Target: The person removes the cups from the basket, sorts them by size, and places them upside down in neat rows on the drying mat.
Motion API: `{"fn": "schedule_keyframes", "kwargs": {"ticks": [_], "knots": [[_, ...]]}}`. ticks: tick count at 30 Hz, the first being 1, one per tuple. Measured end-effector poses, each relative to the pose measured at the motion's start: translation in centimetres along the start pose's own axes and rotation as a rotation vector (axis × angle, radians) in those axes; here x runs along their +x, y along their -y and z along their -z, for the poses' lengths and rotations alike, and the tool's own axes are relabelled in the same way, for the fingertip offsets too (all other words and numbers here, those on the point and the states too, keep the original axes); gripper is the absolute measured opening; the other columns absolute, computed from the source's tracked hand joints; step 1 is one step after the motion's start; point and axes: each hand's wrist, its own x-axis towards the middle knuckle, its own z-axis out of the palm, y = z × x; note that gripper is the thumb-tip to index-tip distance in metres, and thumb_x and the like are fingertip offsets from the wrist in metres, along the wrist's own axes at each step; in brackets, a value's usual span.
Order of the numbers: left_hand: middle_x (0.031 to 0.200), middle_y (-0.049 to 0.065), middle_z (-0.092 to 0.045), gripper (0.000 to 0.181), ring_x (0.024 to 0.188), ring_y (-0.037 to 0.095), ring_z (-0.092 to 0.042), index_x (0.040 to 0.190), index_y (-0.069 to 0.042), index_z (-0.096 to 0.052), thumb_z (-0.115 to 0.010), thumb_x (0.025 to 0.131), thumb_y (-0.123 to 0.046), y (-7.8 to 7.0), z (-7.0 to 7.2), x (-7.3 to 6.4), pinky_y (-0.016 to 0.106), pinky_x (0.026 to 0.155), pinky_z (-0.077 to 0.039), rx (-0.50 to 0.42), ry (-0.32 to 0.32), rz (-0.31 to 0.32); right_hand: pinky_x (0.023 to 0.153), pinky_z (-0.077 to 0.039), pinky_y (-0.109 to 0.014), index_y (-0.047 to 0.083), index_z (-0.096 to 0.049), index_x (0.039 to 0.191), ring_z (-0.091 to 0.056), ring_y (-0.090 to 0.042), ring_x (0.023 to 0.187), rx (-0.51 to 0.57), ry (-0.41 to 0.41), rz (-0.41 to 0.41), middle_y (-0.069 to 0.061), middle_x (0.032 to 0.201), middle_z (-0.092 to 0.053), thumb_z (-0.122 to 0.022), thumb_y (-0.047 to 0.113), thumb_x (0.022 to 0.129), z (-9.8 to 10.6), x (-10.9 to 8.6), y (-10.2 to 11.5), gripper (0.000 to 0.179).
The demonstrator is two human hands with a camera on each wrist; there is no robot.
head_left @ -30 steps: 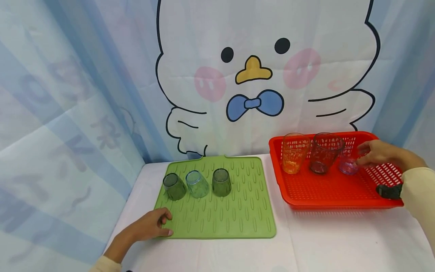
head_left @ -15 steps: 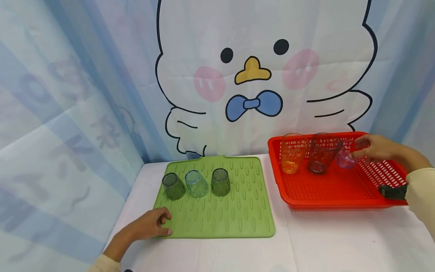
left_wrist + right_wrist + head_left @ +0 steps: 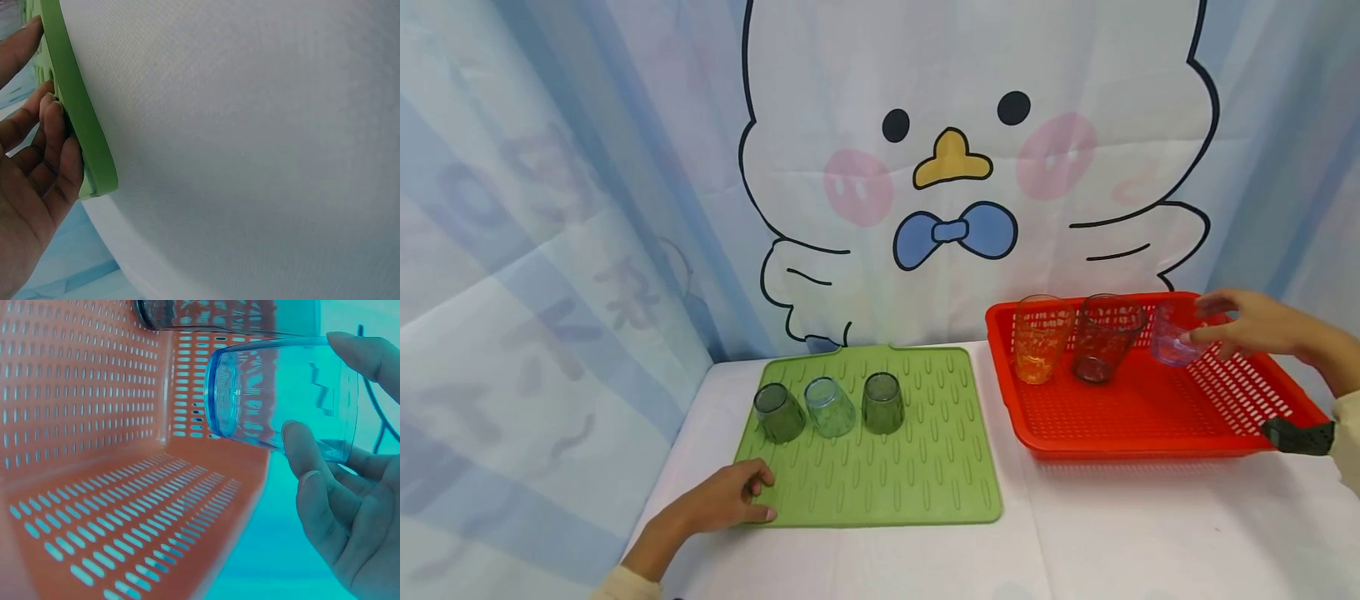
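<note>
My right hand (image 3: 1255, 321) pinches a clear purple-tinted drinking glass (image 3: 1172, 342) between thumb and fingers, over the back right of the red basket (image 3: 1142, 446). In the right wrist view this glass (image 3: 250, 394) looks blue, its base toward the basket wall and the fingers (image 3: 306, 456) near its rim. My left hand (image 3: 722, 500) rests at the front left corner of the green drying mat (image 3: 925, 467), fingers loosely bent. On the mat are a dark grey glass (image 3: 779, 414), a light blue glass (image 3: 831, 408) and another dark grey glass (image 3: 883, 404), all upside down.
An orange glass (image 3: 1037, 346) and a dark reddish glass (image 3: 1101, 346) stand at the back left inside the basket. Behind the white table (image 3: 1022, 567) hangs a curtain (image 3: 955, 283) with a cartoon bird. A black device (image 3: 1296, 436) sits at the right wrist.
My right hand has raised the purple-tinted glass from the basket floor and shifted it a little to the right, away from the dark reddish glass. The left hand stays on the mat corner.
</note>
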Motion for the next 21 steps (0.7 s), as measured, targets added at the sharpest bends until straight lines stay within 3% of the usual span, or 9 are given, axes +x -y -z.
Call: {"fn": "schedule_keyframes", "kwargs": {"ticks": [6, 15, 18, 21], "knots": [[0.090, 0.002, -0.053, 0.040, 0.076, 0.007, -0.048, 0.109, -0.004, -0.059, -0.079, 0.086, -0.030, -0.1, -0.1, -0.1, 0.025, 0.066, -0.042, -0.015, -0.011, -0.004, 0.068, -0.061, -0.048, -0.019, -0.023, 0.139, -0.064, -0.027, 0.078, -0.017, -0.057, -0.018, -0.045, 0.130, -0.035, -0.073, 0.035, 0.090, 0.3, -1.6, 0.2, 0.089], [0.090, 0.002, -0.054, 0.038, 0.076, 0.005, -0.047, 0.108, -0.003, -0.060, -0.079, 0.087, -0.029, -0.1, -0.1, -0.4, 0.025, 0.066, -0.044, -0.016, -0.029, -0.037, 0.066, -0.061, -0.050, -0.015, -0.025, 0.142, -0.057, -0.051, 0.097, -0.007, -0.148, -0.005, -0.043, 0.132, -0.035, -0.080, 0.032, 0.085, -0.6, -4.5, 2.0, 0.092], [0.090, 0.001, -0.055, 0.037, 0.075, 0.004, -0.047, 0.108, -0.004, -0.061, -0.078, 0.088, -0.030, -0.2, -0.1, -0.4, 0.025, 0.066, -0.044, -0.010, -0.036, -0.044, 0.065, -0.061, -0.050, -0.012, -0.027, 0.143, -0.060, -0.050, 0.095, 0.002, -0.173, 0.024, -0.041, 0.133, -0.037, -0.082, 0.032, 0.083, -1.0, -5.5, 3.1, 0.092], [0.090, 0.001, -0.056, 0.036, 0.076, 0.004, -0.048, 0.106, -0.005, -0.061, -0.078, 0.088, -0.031, -0.3, -0.1, -0.4, 0.025, 0.066, -0.045, -0.004, -0.047, -0.056, 0.063, -0.061, -0.046, -0.008, -0.032, 0.144, -0.068, -0.035, 0.083, 0.017, -0.203, 0.068, -0.038, 0.132, -0.041, -0.084, 0.030, 0.081, -1.5, -6.3, 4.3, 0.090]]}}
